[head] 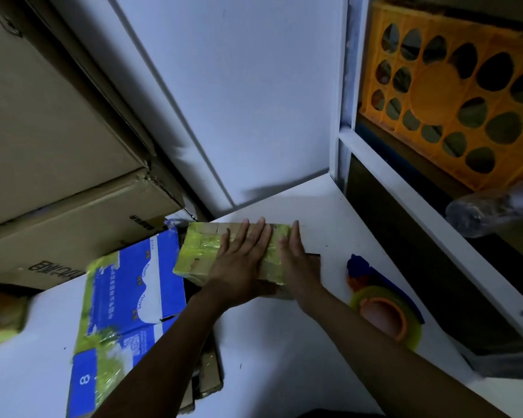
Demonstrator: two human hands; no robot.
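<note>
A small cardboard parcel (200, 251) wrapped in yellow-green tape lies on the white table (284, 357) near its far edge. My left hand (242, 260) presses flat on the parcel's top, fingers straight and spread. My right hand (299, 263) lies against the parcel's right side with straight fingers. A tape dispenser (384, 312) with a yellow-green roll, orange hub and blue handle sits on the table to the right of my right hand.
A blue and white printed box (133, 297) taped in yellow-green lies left of the parcel. Large cardboard boxes (58, 146) are stacked at the left. A white shelf frame (405, 191) at the right holds an orange crate (450, 95) and a plastic-wrapped bundle (492, 209).
</note>
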